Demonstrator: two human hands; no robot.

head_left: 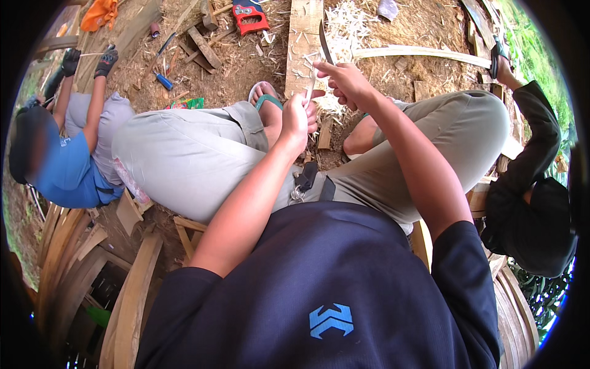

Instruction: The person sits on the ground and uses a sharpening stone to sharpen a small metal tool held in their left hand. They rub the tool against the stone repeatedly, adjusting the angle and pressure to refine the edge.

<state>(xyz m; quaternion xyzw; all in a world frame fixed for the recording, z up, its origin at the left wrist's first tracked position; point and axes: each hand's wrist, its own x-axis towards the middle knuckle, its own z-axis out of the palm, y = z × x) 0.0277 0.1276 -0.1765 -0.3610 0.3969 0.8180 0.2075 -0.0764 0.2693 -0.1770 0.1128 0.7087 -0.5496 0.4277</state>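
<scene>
My right hand point(349, 85) is closed around a knife whose narrow, dark, slightly curved blade point(325, 42) points away from me over a plank. The knife's handle is hidden in the fist. Just left of it and nearer to me, my left hand point(297, 121) grips a thin pale wood strip point(310, 89) that stands up out of the fingers toward the right hand. The strip's lower part is hidden by the left hand. Both hands are held between my knees, above the near end of the plank point(303, 64).
Pale shavings point(345, 34) are heaped beside the plank, and a long pale strip point(430, 52) reaches right. A red-handled saw point(249, 19), a blue-handled tool point(163, 81) and wood offcuts point(204, 47) lie far left. One person point(77, 154) sits left, another point(528, 203) right.
</scene>
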